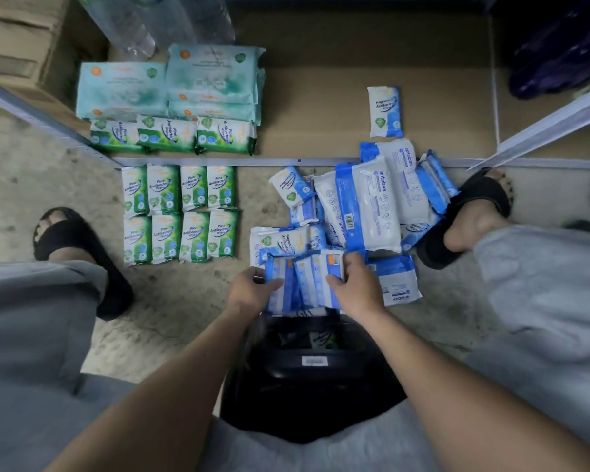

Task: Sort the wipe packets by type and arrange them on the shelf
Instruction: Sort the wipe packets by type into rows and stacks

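**Squaring a batch.** Both hands curl round a fan of small blue packets (304,284), the left hand (252,287) at its left end and the right hand (351,284) at its right. The batch is held low over the floor, just beyond the bag (314,362).

The step appears to be evening the batch before shelving. Press the ends inward until the edges align, then carry it as one block.

A lone packet (385,112) lies on the shelf (321,107) toward its right front, with bare board around it, so the batch likely fits beside it.

The route crosses the pile (372,206) and the front edge (286,161), so lift clear of both. Green packets (171,136) fill the shelf's left front corner, and the upright (552,124) bounds the right.
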Tool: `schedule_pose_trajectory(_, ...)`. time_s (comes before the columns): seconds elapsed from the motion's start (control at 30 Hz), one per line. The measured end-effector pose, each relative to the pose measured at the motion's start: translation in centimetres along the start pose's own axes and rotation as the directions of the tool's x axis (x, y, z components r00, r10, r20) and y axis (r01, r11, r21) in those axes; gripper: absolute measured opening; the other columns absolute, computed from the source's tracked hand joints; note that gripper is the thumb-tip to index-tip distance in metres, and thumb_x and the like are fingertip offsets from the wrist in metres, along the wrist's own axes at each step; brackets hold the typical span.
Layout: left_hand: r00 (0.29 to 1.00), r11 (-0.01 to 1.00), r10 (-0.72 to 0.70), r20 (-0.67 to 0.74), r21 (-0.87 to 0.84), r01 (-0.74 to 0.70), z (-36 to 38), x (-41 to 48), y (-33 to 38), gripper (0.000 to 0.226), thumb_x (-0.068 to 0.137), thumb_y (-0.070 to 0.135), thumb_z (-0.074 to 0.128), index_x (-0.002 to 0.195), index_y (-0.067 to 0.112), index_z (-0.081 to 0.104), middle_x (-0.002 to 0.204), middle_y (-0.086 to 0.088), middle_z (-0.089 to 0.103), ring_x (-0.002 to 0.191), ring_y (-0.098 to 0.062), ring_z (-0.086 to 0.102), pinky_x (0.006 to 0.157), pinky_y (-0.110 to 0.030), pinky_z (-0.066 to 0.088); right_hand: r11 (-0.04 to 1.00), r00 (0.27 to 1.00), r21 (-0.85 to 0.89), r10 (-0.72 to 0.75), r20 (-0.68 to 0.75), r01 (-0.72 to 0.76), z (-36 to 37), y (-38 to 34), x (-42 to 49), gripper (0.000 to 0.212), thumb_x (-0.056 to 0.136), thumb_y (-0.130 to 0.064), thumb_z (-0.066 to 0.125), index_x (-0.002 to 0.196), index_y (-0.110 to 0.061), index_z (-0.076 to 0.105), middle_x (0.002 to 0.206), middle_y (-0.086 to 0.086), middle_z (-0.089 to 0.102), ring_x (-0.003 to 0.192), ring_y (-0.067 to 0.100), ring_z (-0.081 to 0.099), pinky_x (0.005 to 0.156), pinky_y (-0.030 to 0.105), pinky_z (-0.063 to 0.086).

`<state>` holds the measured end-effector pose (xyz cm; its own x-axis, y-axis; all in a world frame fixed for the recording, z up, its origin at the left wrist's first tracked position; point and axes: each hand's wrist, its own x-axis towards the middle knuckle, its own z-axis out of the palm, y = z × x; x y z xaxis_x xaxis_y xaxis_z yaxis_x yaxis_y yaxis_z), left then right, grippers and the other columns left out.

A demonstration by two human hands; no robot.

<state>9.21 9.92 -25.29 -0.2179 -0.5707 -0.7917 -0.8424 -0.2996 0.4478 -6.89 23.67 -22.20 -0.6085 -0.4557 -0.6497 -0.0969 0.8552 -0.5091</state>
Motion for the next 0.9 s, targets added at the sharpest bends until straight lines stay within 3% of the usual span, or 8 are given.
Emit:
schedule_pose_trajectory(0.27, 0.996, 0.995, 0.092, 0.008, 0.046, -0.093, 1.0, -3.0, 3.4, 0.039, 0.087, 0.040, 0.075, 0.108, 0.011, 0.061, 0.074, 0.000, 0.057, 0.058, -0.013, 0.048, 0.052, -0.025, 0.038, 0.990, 0.979, 0.073, 0.127, -0.162, -0.117, -6.6, 3.1, -0.8, 0.023, 0.093, -0.018, 0.064, 0.114, -0.016, 0.053, 0.110, 0.003, 0.067, 0.095, 0.025, 0.063, 0.074, 0.031, 0.044)
schedule_pose_trajectory(0.47, 0.978, 0.979, 0.189, 0.086, -0.092, -0.181, 3.3, -5.2, 5.5, 0.029, 0.085, 0.033, 0.079, 0.099, 0.011, 0.066, 0.091, -0.002, 0.070, 0.080, -0.020, 0.067, 0.066, -0.030, 0.052, 0.969, 0.945, 0.126, 0.238, -0.226, -0.214, -7.8, 4.7, -2.0, 0.023, 0.094, -0.012, 0.060, 0.116, -0.011, 0.053, 0.115, 0.010, 0.067, 0.104, 0.033, 0.064, 0.080, 0.035, 0.050)
schedule_pose_trajectory(0.57, 0.952, 0.959, 0.208, 0.223, -0.240, -0.153, 4.5, -5.5, 6.0, 0.036, 0.088, 0.018, 0.077, 0.119, 0.004, 0.067, 0.103, -0.007, 0.072, 0.084, -0.017, 0.070, 0.070, -0.026, 0.056, 0.957, 0.920, 0.144, 0.283, -0.270, -0.252, -8.0, 5.2, -2.1, 0.025, 0.090, -0.006, 0.058, 0.115, -0.008, 0.056, 0.118, 0.014, 0.067, 0.108, 0.034, 0.063, 0.084, 0.035, 0.048)
schedule_pose_trajectory(0.63, 0.942, 0.970, 0.223, 0.250, -0.153, -0.189, 4.8, -5.4, 5.8, 0.034, 0.091, 0.014, 0.073, 0.124, 0.007, 0.067, 0.107, -0.007, 0.073, 0.086, -0.013, 0.069, 0.072, -0.025, 0.055, 0.953, 0.907, 0.160, 0.296, -0.301, -0.258, -8.1, 5.2, -2.0, 0.031, 0.087, -0.005, 0.058, 0.117, -0.009, 0.057, 0.121, 0.015, 0.065, 0.111, 0.034, 0.062, 0.086, 0.033, 0.047)
schedule_pose_trajectory(0.77, 0.969, 0.970, 0.210, 0.127, 0.094, -0.223, 4.1, -4.3, 3.8, 0.035, 0.089, 0.020, 0.074, 0.123, 0.016, 0.068, 0.115, 0.000, 0.072, 0.106, -0.019, 0.066, 0.094, -0.036, 0.053, 0.977, 0.926, 0.089, 0.212, -0.314, -0.194, -7.9, 4.0, -1.5, 0.037, 0.087, -0.012, 0.063, 0.124, -0.014, 0.057, 0.129, 0.013, 0.057, 0.116, 0.031, 0.057, 0.094, 0.034, 0.045)
schedule_pose_trajectory(0.9, 0.982, 0.975, 0.183, 0.050, 0.118, -0.188, 2.3, -3.1, 2.6, 0.038, 0.089, 0.022, 0.074, 0.125, 0.014, 0.066, 0.120, 0.000, 0.068, 0.107, -0.016, 0.062, 0.092, -0.030, 0.047, 1.000, 0.968, -0.025, -0.025, -0.248, 0.019, -6.3, 1.9, -0.9, 0.032, 0.092, -0.013, 0.064, 0.123, -0.013, 0.058, 0.126, 0.007, 0.057, 0.115, 0.025, 0.055, 0.086, 0.028, 0.042)
